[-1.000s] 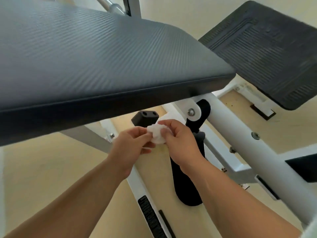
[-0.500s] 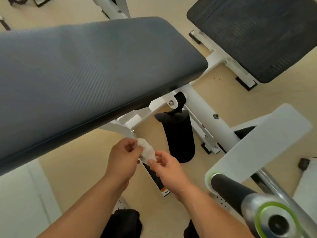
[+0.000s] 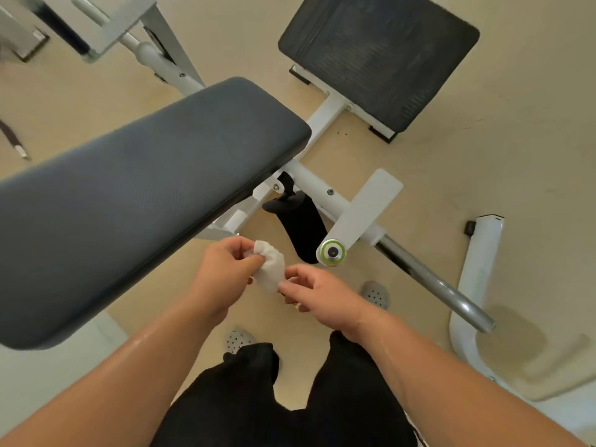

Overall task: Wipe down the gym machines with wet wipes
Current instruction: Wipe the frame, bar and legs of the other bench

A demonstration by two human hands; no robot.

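Note:
A crumpled white wet wipe (image 3: 268, 266) hangs between my two hands, just below the near edge of the machine's long dark grey pad (image 3: 145, 185). My left hand (image 3: 222, 275) pinches the wipe's upper end with thumb and fingers. My right hand (image 3: 317, 291) pinches its lower end with curled fingertips. The machine's white frame tube (image 3: 317, 185) runs out from under the pad toward a black textured footplate (image 3: 380, 56).
A black handle grip (image 3: 301, 227) hangs under the pad beside a white lever arm (image 3: 364, 211) with a green-ringed pivot. A chrome bar (image 3: 435, 282) runs to the right, past a white curved frame leg (image 3: 474, 285). My dark trousers and grey shoes are below.
My view has risen from under the pad to well above it. Both hands drew back toward me with the wipe, and the wipe is now pulled longer between them.

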